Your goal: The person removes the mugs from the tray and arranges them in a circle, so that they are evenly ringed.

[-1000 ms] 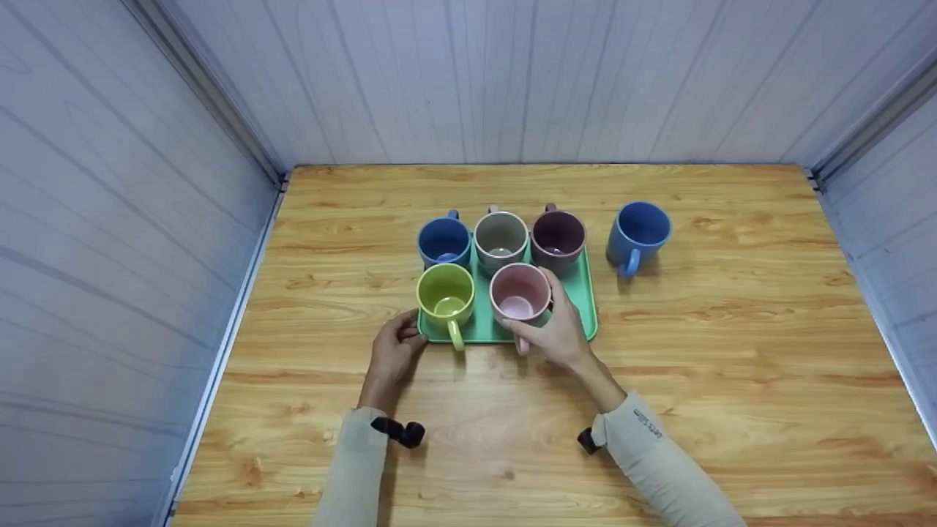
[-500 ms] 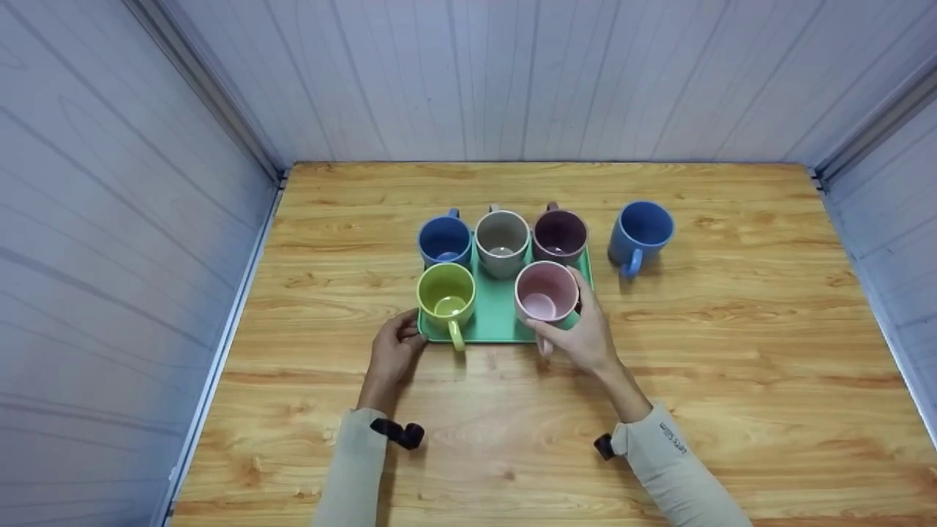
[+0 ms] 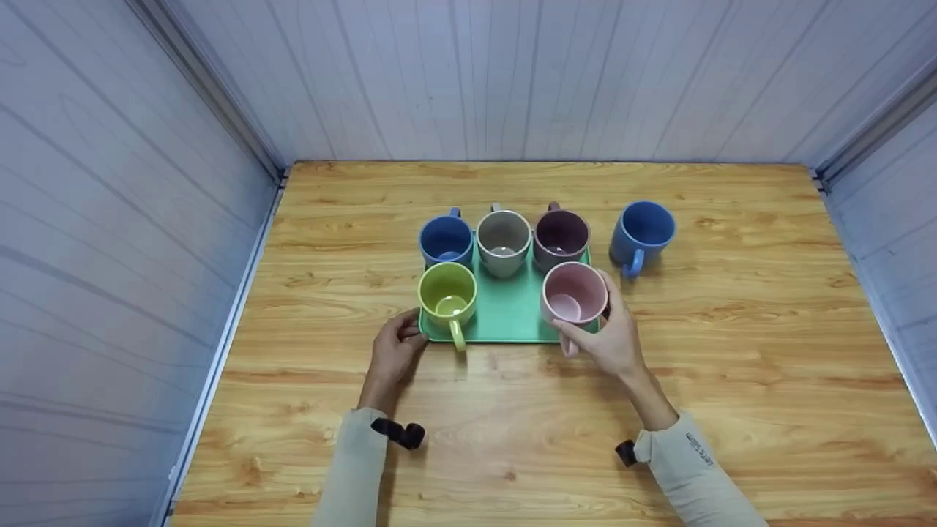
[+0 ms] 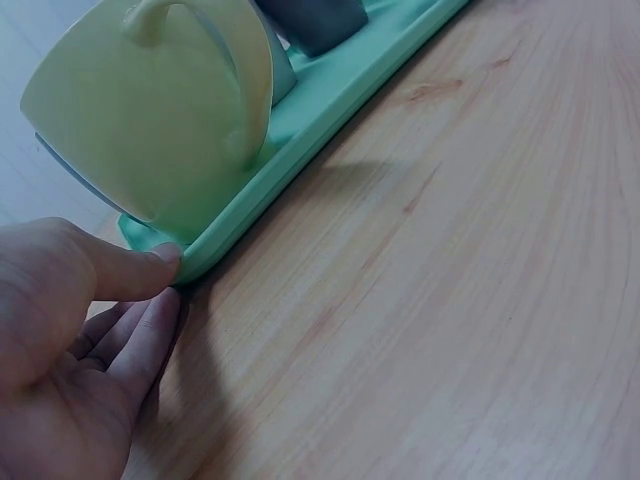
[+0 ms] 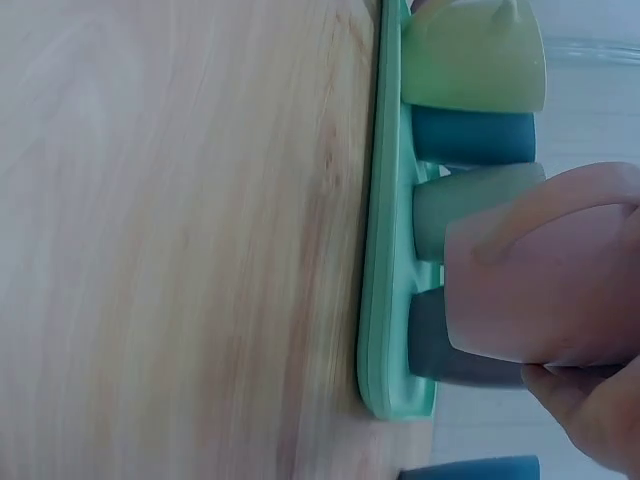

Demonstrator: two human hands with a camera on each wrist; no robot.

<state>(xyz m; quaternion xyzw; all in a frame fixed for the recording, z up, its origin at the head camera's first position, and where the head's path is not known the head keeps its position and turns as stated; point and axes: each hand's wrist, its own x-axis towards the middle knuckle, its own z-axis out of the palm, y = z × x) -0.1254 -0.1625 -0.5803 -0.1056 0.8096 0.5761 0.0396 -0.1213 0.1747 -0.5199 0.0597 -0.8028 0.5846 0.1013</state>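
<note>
My right hand (image 3: 615, 340) grips a pink mug (image 3: 575, 293) by its side, thumb at the front and fingers behind. In the right wrist view the pink mug (image 5: 545, 280) hangs a little above the green tray (image 5: 385, 300). My left hand (image 3: 395, 351) pinches the near left corner of the tray (image 3: 505, 307), thumb on the rim (image 4: 215, 240) and fingers below. A yellow-green mug (image 3: 448, 293) stands on the tray beside it. Along the tray's back stand a blue mug (image 3: 446, 240), a grey mug (image 3: 504, 241) and a dark purple mug (image 3: 561, 238).
Another blue mug (image 3: 642, 234) stands on the wooden table (image 3: 747, 329), to the right of the tray. Pale panel walls (image 3: 498, 80) enclose the table at the back and both sides. Black wrist cameras (image 3: 402, 433) are on both sleeves.
My right hand has carried the pink mug rightward, from the middle of the tray's front to its right end. The left hand stays on the tray corner.
</note>
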